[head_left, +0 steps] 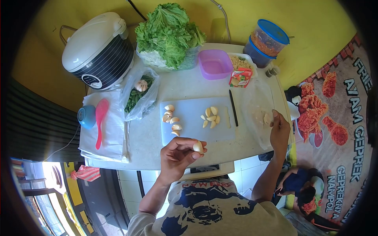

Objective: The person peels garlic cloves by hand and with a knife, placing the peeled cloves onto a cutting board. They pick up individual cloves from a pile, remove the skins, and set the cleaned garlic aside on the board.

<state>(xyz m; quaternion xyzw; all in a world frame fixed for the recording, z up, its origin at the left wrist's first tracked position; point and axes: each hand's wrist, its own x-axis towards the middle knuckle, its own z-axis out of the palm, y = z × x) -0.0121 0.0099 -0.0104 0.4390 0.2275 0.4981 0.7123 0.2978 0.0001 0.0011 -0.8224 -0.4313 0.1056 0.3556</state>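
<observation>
My left hand (175,159) pinches a garlic clove (198,147) between thumb and fingers, just in front of the white cutting board (193,131). My right hand (280,129) is at the table's right side, thumb and fingertips apart, beside a clear plastic bag (256,129) with pale garlic skins (266,118). On the board's left side lie several unpeeled garlic cloves (174,119). Several peeled cloves (212,118) are grouped right of the board's middle. A long black handle-like object (233,108) lies along the board's right edge.
Behind stand a rice cooker (98,55), a tub of lettuce (169,39), a purple container (215,64) and stacked blue-lidded tubs (265,43). A bag with greens and a garlic bulb (141,85) sits left of the board, near a pink rice paddle (101,122). Another person (295,183) is at right.
</observation>
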